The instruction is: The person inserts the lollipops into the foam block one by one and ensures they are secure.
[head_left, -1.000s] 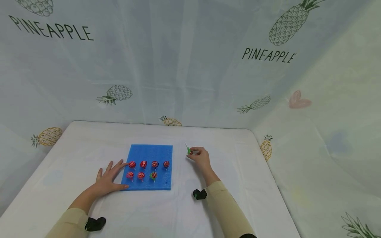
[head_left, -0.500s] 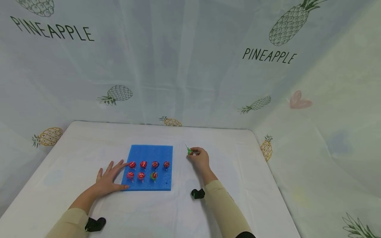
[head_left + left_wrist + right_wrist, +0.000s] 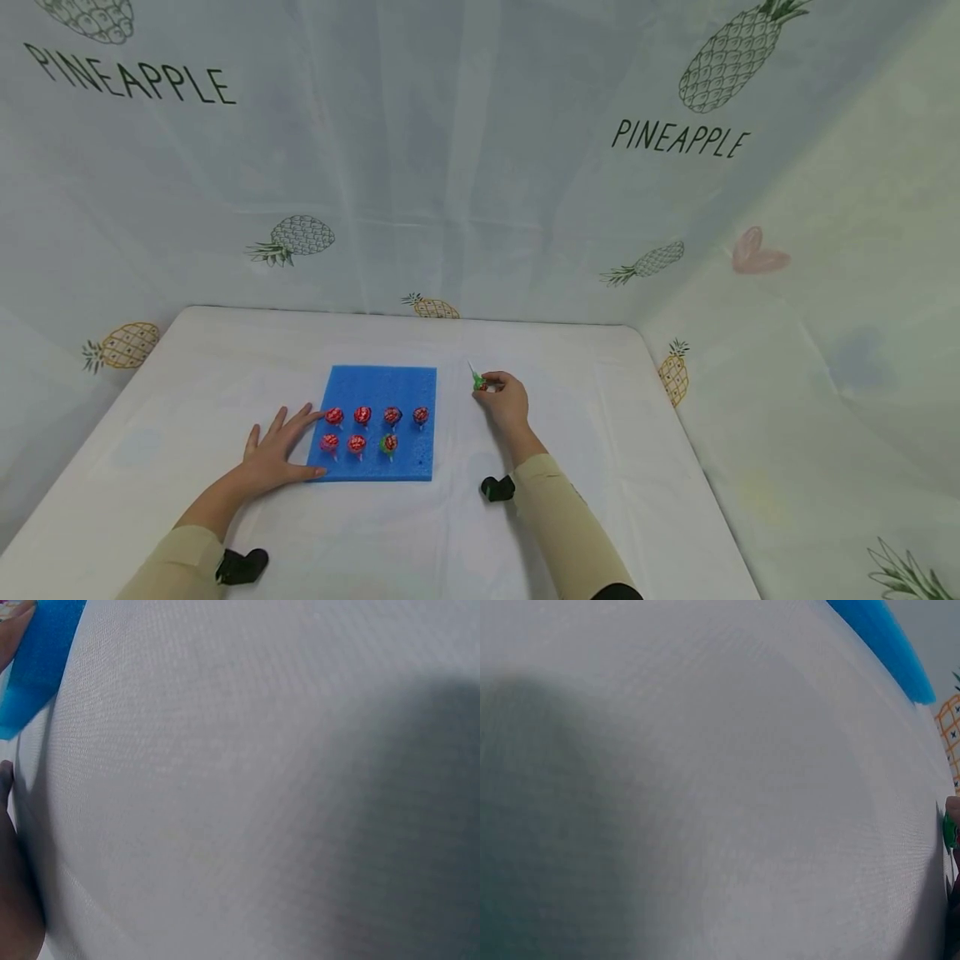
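Note:
A blue foam board (image 3: 382,383) lies on the white table, with several wrapped lollipops stuck into it in two rows, heads up. Most wrappers are red; one lollipop (image 3: 388,443) in the front row has green on it. My left hand (image 3: 268,458) spreads its fingers at the board's left edge, thumb and a fingertip touching it. To the right of the board, my right hand (image 3: 506,402) pinches a green-and-red lollipop (image 3: 478,382) by its head, the white stick pointing up. In the right wrist view only a sliver of that lollipop (image 3: 950,831) shows.
A white cloth covers the table (image 3: 585,392). Behind it and to the right hangs a pale curtain (image 3: 480,167) printed with pineapples. A black wrist mount (image 3: 243,567) sits on the left sleeve, another black mount (image 3: 497,489) on the right.
Both hands stay almost where they were. The right forearm has shifted very slightly left, the lollipop still pinched in the right hand.

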`<state>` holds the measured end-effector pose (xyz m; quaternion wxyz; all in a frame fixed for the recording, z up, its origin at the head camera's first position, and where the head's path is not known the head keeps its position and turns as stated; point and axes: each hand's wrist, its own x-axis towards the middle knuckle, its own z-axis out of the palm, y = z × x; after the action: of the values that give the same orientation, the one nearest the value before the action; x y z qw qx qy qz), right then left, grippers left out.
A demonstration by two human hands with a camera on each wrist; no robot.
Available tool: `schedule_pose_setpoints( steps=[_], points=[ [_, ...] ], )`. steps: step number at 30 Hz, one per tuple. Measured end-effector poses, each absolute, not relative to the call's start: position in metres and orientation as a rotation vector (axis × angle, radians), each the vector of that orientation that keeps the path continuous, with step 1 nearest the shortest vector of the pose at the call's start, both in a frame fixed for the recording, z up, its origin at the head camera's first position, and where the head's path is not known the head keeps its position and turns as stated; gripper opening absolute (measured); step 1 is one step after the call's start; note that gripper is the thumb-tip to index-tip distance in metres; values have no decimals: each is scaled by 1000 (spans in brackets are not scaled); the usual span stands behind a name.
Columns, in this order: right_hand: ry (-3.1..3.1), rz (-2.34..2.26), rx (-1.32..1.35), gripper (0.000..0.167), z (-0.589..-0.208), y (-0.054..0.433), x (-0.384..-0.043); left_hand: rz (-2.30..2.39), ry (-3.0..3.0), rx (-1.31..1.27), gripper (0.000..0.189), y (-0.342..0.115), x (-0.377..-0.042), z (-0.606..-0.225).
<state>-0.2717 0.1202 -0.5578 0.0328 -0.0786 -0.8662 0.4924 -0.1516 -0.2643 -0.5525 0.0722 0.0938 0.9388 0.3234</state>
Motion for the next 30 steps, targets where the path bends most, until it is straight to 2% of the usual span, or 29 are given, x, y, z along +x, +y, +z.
schedule_pose_setpoints(
  steps=[15, 30],
  points=[
    [-2499, 1683, -316, 28, -558, 124, -268, 942, 2847, 300, 96, -265, -152, -557],
    [-2284, 1933, -258, 24, -554, 121, -244, 1008, 2864, 324, 98, -264, -150, -555]
  ],
)
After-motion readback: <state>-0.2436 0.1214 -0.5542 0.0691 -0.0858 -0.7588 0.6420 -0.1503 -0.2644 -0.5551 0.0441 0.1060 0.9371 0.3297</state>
